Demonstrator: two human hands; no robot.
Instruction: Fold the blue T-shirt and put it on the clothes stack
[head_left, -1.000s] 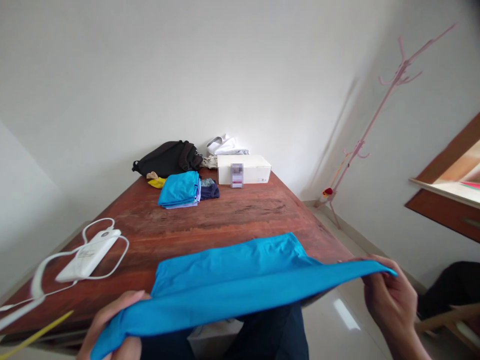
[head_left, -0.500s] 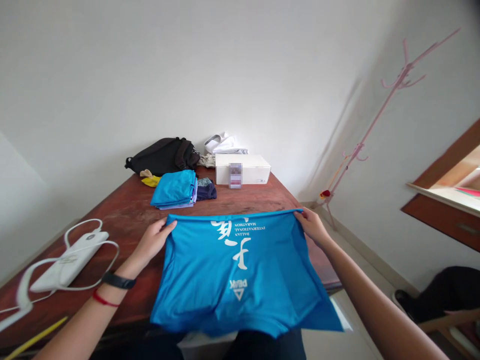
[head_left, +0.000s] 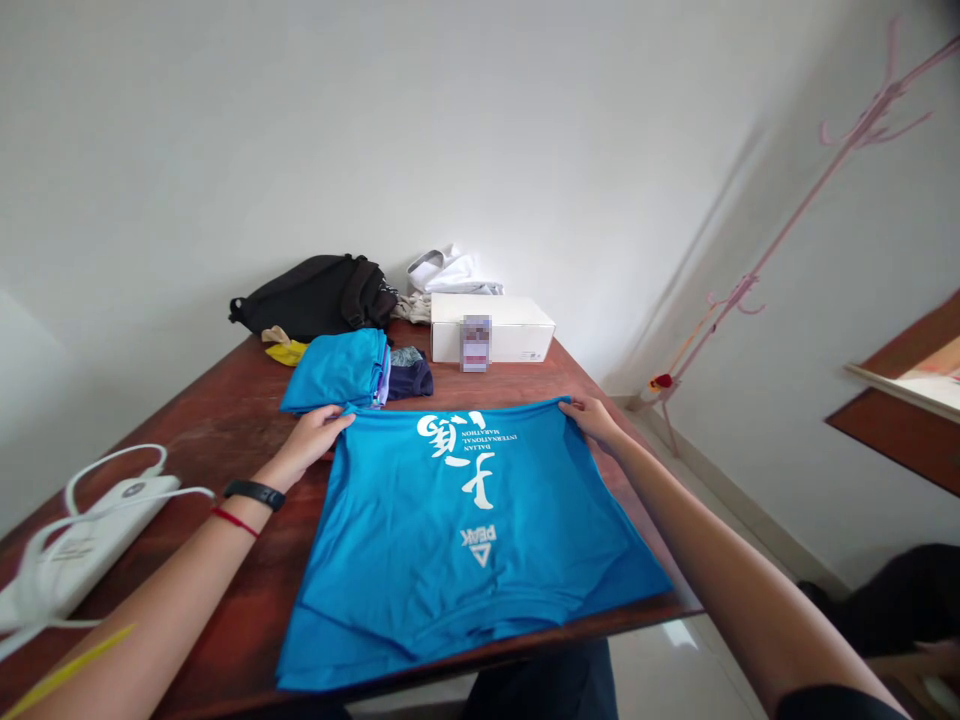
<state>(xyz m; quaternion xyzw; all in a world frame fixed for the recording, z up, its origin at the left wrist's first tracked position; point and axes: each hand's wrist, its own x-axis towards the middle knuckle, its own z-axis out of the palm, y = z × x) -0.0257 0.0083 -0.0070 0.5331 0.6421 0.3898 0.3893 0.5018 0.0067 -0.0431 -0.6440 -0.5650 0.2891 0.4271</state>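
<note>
A blue T-shirt (head_left: 525, 520) with white lettering, upside down to me, lies spread across the front of the dark red wooden table (head_left: 247, 590). Its collar edge is near the table's front edge. My left hand (head_left: 322, 430) pinches the shirt's far left corner, close to a folded blue garment (head_left: 337, 366). The far right corner is gripped between the thumb and fingers of my right hand (head_left: 589, 415). Between the hands the far edge is stretched nearly straight.
Behind are a black bag (head_left: 307, 297), a white box (head_left: 517, 330) with a small blurred pack (head_left: 476, 343) before it, yellow cloth (head_left: 286, 353) and dark blue cloth (head_left: 410, 378). A white power strip (head_left: 97, 545) with cables lies left. A pink coat rack (head_left: 799, 205) stands right.
Both hands have moved forward over the table, carrying the shirt's far edge with them. The shirt's near part now rests on the tabletop rather than hanging past the front edge. The view has shifted slightly.
</note>
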